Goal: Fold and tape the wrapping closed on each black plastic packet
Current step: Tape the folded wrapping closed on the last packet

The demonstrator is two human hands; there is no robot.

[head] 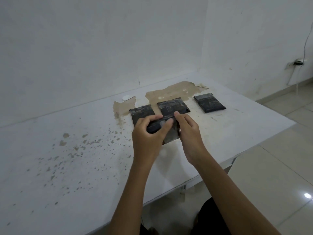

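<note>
Both my hands hold one black plastic packet (170,135) just above the white table (67,150). My left hand (149,134) grips its left side, thumb over the folded top flap. My right hand (189,131) pinches the flap's right end with thumb and fingers. Much of this packet is hidden by my hands. Three more black packets lie flat behind it: one at the left (141,112), one in the middle (172,106), one apart at the right (209,102).
The table's white coating is peeled to brown around the packets (169,92) and speckled at the left. A small white round object (126,97) lies near the back wall. The table's right edge drops to a tiled floor (279,150).
</note>
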